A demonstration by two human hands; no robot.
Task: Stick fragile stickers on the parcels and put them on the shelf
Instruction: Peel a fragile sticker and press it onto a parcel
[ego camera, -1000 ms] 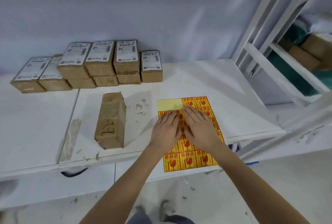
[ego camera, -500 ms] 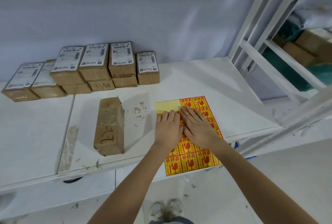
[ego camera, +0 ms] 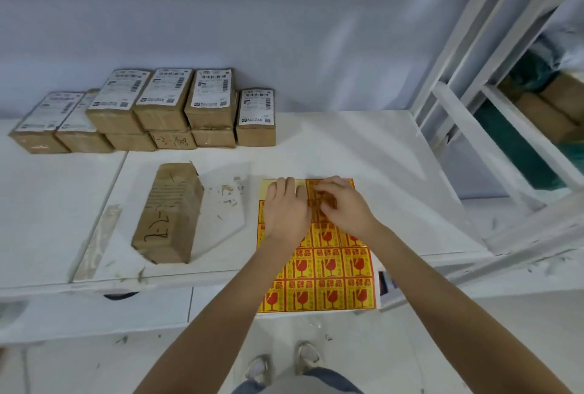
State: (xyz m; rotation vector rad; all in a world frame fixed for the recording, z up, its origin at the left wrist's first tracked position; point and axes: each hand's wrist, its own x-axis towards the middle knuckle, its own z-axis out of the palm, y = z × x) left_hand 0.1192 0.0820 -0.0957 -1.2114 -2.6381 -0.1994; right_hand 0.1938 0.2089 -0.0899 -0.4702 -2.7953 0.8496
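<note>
A yellow sheet of red fragile stickers [ego camera: 328,270] lies on the white table [ego camera: 363,153], its near end hanging over the front edge. My left hand [ego camera: 286,208] lies flat on the sheet's upper left part, fingers straight. My right hand [ego camera: 343,204] is beside it with curled fingers pinching a sticker [ego camera: 322,200] near the sheet's top. A brown parcel with handwriting [ego camera: 169,213] lies to the left of the sheet. Several labelled brown parcels [ego camera: 164,109] are stacked against the back wall.
A white shelf frame [ego camera: 505,83] stands at the right, with brown boxes [ego camera: 550,109] and a green surface on its shelf. Tape scraps [ego camera: 230,191] stick to the table between the parcel and the sheet. My shoes [ego camera: 284,362] show on the floor below.
My right hand's fingers have curled from flat into a pinch on a sticker near the sheet's top. My left hand has slid slightly up the sheet and stays flat.
</note>
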